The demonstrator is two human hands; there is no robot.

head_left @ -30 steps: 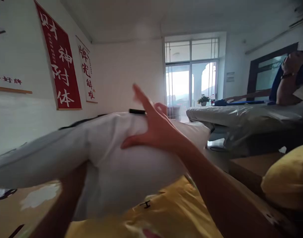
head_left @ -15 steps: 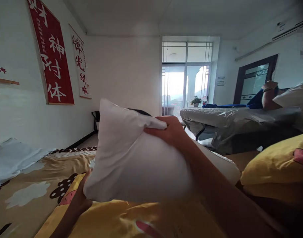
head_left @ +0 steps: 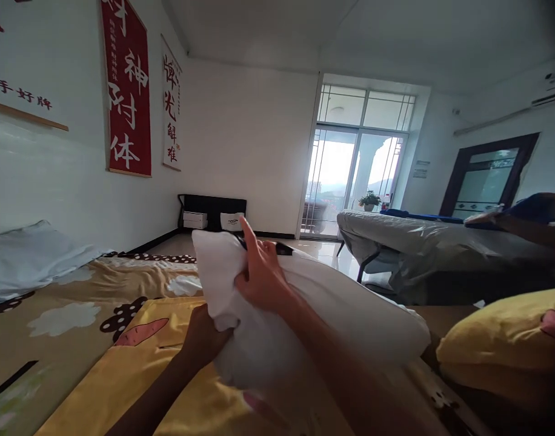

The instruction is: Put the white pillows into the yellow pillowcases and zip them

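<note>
A: How does the white pillow [head_left: 314, 315] look to handle?

B: Soft and light, I'd judge. It bulges and dents under the right hand [head_left: 262, 280], so it won't hold a shape, and the plain cloth looks easy to pinch. Best taken at a corner or along an edge, where the fabric bunches.

A: Where is it, and how are the hands on it?

B: Centre of the frame, over the yellow cover [head_left: 136, 363] on the bed. The right hand is closed on the upper left corner, forefinger sticking up. The left hand [head_left: 205, 339] is under the lower left edge, closed on the fabric.

A: Its long axis?

B: From that gripped corner at centre down toward the right, ending just beside the yellow pillow [head_left: 505, 339].
</note>
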